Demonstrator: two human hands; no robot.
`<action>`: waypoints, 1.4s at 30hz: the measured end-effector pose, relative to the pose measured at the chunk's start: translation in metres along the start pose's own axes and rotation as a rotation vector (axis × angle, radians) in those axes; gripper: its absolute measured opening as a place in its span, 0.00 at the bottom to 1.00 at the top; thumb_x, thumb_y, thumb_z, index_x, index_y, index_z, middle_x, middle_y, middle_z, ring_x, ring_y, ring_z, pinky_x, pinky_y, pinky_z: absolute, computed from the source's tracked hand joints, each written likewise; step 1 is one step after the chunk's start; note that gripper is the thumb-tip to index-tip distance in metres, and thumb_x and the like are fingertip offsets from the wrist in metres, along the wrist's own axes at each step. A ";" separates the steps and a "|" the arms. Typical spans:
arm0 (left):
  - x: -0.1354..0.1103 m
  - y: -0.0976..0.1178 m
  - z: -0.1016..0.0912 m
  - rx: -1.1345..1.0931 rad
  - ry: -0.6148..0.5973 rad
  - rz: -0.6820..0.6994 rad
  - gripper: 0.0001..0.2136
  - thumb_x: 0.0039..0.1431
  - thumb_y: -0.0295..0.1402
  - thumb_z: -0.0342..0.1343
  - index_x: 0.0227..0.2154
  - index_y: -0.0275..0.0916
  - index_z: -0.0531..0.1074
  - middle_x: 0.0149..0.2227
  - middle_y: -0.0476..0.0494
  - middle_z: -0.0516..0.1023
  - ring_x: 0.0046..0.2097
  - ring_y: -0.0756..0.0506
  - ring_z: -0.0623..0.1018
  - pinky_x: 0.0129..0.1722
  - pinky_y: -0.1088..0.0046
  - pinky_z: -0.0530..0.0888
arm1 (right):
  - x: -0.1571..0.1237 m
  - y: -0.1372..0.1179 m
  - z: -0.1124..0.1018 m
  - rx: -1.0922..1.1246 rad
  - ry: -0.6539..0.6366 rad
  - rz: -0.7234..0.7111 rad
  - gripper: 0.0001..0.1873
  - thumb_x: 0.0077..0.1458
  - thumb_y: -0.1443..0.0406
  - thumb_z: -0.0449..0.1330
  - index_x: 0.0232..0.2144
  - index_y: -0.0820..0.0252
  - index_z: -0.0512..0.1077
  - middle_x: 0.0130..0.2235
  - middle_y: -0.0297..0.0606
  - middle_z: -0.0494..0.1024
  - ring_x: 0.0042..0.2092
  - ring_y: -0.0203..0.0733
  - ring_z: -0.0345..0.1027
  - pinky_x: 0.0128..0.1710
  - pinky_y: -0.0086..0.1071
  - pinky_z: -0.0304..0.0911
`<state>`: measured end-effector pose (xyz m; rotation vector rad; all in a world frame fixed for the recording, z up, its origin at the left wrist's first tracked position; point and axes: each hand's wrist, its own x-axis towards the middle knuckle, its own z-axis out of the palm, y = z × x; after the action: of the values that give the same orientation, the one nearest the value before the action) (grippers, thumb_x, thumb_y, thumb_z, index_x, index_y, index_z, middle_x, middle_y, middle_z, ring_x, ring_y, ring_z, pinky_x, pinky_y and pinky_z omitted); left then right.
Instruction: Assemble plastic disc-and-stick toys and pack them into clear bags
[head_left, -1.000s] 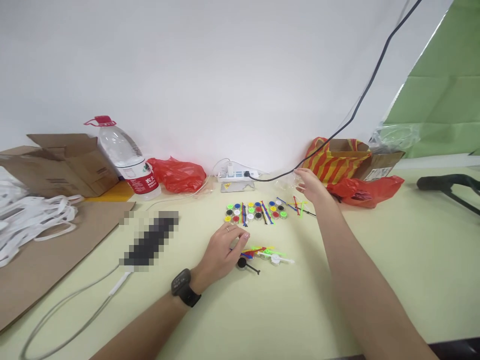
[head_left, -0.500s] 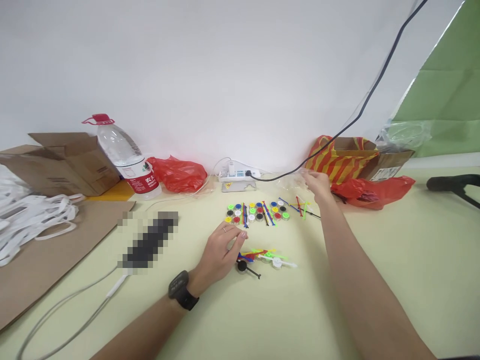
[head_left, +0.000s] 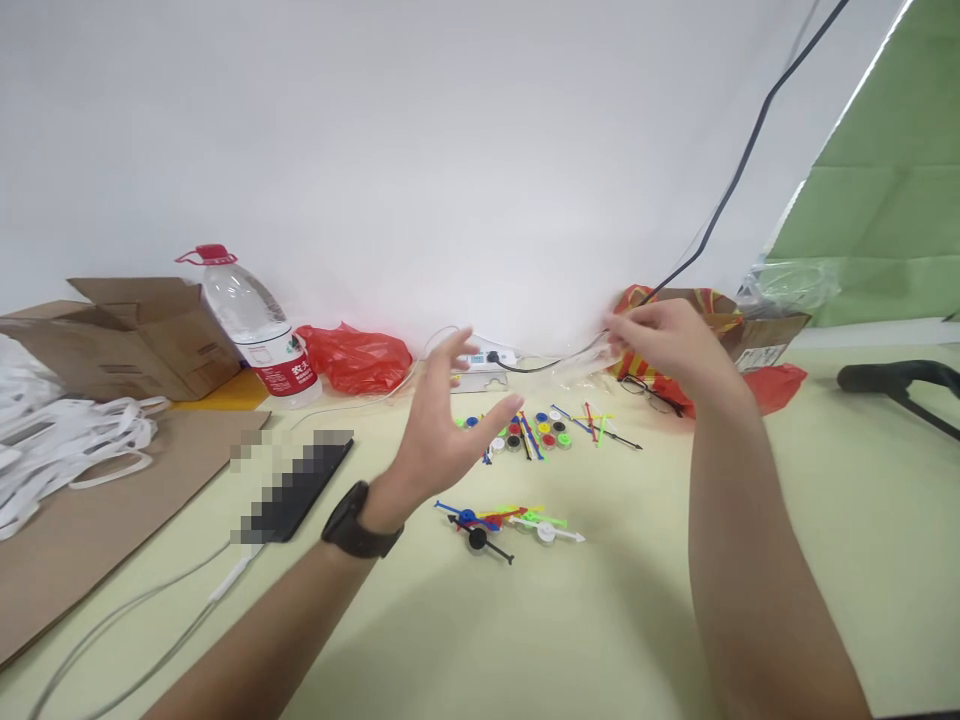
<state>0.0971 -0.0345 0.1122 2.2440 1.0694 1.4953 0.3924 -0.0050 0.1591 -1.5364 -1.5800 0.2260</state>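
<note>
My left hand [head_left: 442,420] is lifted off the yellow table [head_left: 825,520], open, fingers spread, holding nothing. It hovers in front of rows of small coloured round caps [head_left: 536,430]. My right hand [head_left: 667,345] is raised at the back, its fingers pinched on a clear plastic bag [head_left: 589,357] that stretches toward the left hand. Loose coloured sticks [head_left: 600,420] lie below the right hand. A small pile of coloured sticks and caps [head_left: 510,520] lies nearer to me, below the left hand.
A water bottle [head_left: 259,335], cardboard box [head_left: 127,330] and red bag [head_left: 356,357] stand at the back left, with a power strip [head_left: 480,360] behind the hands. A phone [head_left: 292,485] and white cable [head_left: 150,640] lie left. A striped bag [head_left: 709,305] sits at the right.
Both hands have risen off the table. The left hand left the pile of pieces and opened in the air. The right hand pulled back from the far edge with the clear bag.
</note>
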 end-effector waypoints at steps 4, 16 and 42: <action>0.036 0.040 0.000 0.023 -0.308 0.001 0.26 0.63 0.50 0.60 0.60 0.46 0.68 0.55 0.40 0.77 0.55 0.37 0.76 0.49 0.61 0.73 | -0.022 -0.048 0.011 -0.013 -0.308 -0.069 0.28 0.61 0.46 0.61 0.20 0.60 0.74 0.18 0.33 0.61 0.21 0.34 0.51 0.22 0.34 0.47; 0.055 -0.017 -0.010 -0.288 -0.669 -0.239 0.22 0.61 0.40 0.63 0.56 0.39 0.74 0.34 0.43 0.84 0.35 0.44 0.82 0.33 0.69 0.76 | -0.020 -0.045 0.034 0.163 -0.463 -0.264 0.21 0.60 0.46 0.63 0.42 0.55 0.78 0.37 0.40 0.76 0.36 0.43 0.67 0.32 0.35 0.62; 0.054 -0.058 -0.019 -0.181 -0.610 -0.291 0.14 0.57 0.44 0.66 0.39 0.40 0.80 0.37 0.43 0.83 0.40 0.45 0.81 0.41 0.68 0.76 | -0.009 -0.026 0.054 0.143 -0.686 -0.378 0.17 0.62 0.51 0.61 0.35 0.57 0.77 0.34 0.37 0.78 0.35 0.41 0.67 0.34 0.34 0.62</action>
<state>0.0666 0.0394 0.1261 2.0885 0.9579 0.6862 0.3355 0.0053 0.1402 -1.0654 -2.2910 0.6865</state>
